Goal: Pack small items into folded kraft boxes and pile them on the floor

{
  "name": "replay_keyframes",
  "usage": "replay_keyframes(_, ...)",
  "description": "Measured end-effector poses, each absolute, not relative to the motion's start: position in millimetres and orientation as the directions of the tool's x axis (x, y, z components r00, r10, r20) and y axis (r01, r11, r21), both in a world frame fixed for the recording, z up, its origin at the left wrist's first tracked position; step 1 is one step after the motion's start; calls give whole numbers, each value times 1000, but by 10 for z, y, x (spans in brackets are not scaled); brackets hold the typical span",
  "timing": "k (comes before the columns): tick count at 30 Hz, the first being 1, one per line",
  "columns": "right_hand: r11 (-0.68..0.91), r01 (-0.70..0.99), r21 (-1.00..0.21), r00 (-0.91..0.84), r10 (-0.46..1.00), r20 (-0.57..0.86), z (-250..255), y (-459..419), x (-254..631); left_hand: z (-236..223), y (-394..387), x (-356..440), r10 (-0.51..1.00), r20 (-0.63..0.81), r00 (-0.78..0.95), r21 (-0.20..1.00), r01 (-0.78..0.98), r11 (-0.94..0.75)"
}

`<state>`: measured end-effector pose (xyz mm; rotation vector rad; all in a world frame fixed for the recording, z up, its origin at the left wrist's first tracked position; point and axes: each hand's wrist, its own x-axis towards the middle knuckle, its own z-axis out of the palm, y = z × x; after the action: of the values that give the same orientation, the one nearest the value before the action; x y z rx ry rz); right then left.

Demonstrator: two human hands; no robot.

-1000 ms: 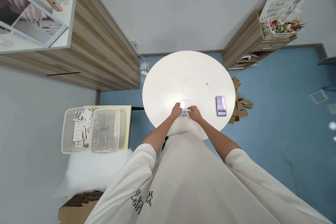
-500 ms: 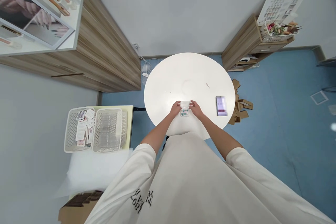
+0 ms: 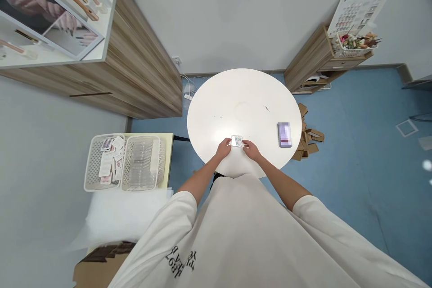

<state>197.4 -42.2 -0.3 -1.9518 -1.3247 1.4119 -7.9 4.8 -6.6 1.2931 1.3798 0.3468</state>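
Clear case (image 3: pixel 236 141) (just one, lid down): left fingers (image 3: pixel 228 141) and right fingers (image 3: pixel 246 142), both partly curled, grip its opposite edges.

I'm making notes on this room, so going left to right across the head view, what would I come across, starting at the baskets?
Basket of cards, basket of clear cases, left hand, small clear-lidded case, right hand, purple rectangular item, flower basket.
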Motion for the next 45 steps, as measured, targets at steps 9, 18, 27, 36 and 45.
replay_keyframes(9, -86, 909, -408, -155, 838, -523, -14, -639, 1853, 24, -222, -172, 681, -439, 586, 692, 704, -159)
replay_keyframes(18, 65, 964, -258, -213, 769, -603, 108, -596, 1727, 65, -322, -192, 607, -548, 576, 390, 817, -424)
replay_keyframes(27, 163, 954, -250, -286, 736, -613, 18, -555, 1288, 172, -391, -703, 680, -564, 469, 334, 882, -332)
replay_keyframes(36, 106, 958, -265, -259, 710, -655, 27, -144, 407, 209, -10, -1477, 687, -596, 415, 287, 910, -301)
replay_keyframes(45, -11, 972, -237, -161, 702, -694, 37, -46, 85, 99, 141, -1852, 647, -518, 559, 313, 828, -465)
